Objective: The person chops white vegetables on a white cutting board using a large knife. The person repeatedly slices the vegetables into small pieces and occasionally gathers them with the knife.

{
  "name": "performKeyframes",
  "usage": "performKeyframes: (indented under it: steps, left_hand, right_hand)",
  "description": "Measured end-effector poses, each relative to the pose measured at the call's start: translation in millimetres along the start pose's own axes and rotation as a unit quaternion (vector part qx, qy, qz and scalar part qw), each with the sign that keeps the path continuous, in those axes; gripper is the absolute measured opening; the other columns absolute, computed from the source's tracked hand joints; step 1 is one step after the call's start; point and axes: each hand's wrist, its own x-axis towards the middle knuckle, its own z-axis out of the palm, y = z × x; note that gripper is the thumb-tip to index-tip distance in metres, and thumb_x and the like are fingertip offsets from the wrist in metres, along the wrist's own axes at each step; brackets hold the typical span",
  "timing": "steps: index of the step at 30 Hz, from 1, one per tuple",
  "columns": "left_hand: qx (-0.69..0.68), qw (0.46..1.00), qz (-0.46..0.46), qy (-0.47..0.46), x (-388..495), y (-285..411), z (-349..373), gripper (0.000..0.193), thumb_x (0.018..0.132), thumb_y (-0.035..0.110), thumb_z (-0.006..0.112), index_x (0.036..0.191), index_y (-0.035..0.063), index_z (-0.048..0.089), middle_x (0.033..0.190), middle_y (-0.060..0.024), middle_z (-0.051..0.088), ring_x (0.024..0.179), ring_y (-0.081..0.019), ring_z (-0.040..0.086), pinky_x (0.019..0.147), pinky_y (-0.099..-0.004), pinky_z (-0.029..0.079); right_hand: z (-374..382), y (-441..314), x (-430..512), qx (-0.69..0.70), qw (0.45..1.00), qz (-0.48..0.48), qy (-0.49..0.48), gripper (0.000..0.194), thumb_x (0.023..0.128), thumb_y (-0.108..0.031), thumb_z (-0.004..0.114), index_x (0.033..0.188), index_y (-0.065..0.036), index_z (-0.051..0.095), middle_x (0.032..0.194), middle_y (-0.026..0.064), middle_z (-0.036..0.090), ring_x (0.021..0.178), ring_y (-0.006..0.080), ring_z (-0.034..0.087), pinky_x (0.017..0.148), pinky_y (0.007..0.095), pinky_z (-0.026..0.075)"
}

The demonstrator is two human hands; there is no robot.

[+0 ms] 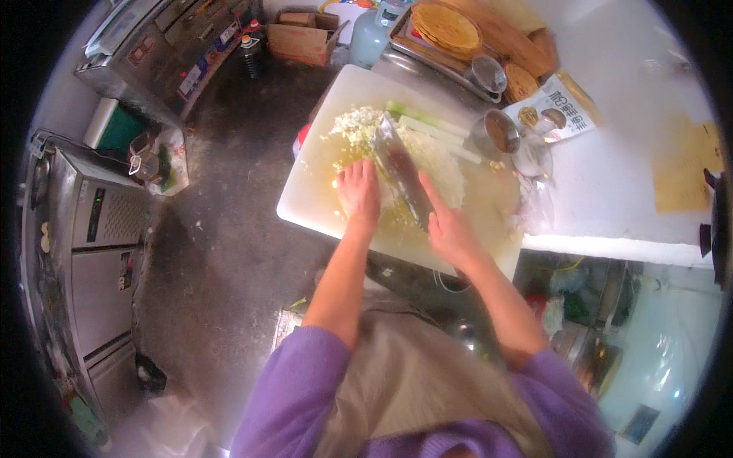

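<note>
My right hand [452, 232] grips a large kitchen knife [401, 169], its broad blade slanting up and left across chopped pale vegetable [438, 172] on a white cutting board [312, 189]. My left hand [359, 189] lies on the board just left of the blade, fingers pointing away from me; what is under the fingers is hidden. Beyond the fingertips sits a heap of finely chopped white and pale green vegetable [358, 126]. Longer pale green stalks [429, 126] lie behind the blade's tip.
At the board's right edge stand a metal cup with brown contents [501, 134] and a printed packet [552, 111]. Behind are a metal tray [424, 60] with round flatbreads [446, 27], a strainer [487, 74] and a gas cylinder [366, 37]. A steel refrigerator cabinet [103, 286] stands left.
</note>
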Motion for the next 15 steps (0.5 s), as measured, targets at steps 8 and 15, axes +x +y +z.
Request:
performKeyframes:
  steps: [8, 15]
  left_hand:
    - [-0.038, 0.999, 0.011, -0.015, 2.9, 0.4, -5.2, 0.013, 0.089, 0.010, 0.062, 0.101, 0.0109, 0.060, 0.098, -0.0075, 0.064, 0.101, -0.0281, 0.061, 0.091, -0.0429, 0.046]
    - [-0.031, 0.999, -0.015, -0.036, 1.1, 1.6, -4.3, 0.014, 0.087, 0.009, 0.061, 0.101, 0.0096, 0.059, 0.098, -0.0093, 0.063, 0.101, -0.0287, 0.061, 0.091, -0.0433, 0.046]
  right_hand:
    - [-37.7, -34.5, -8.4, 0.030, 0.993, 0.047, -0.102, 0.090, 0.091, 0.000, 0.051, 0.166, -0.025, 0.009, 0.067, 0.0270, 0.063, 0.066, 0.0471, 0.063, 0.067, 0.0567, 0.049]
    - [27.5, -7.0, 13.5, 0.020, 0.999, 0.017, -0.024, 0.090, 0.090, 0.003, 0.052, 0.167, -0.023, 0.011, 0.067, 0.0243, 0.062, 0.060, 0.0437, 0.061, 0.060, 0.0559, 0.047]
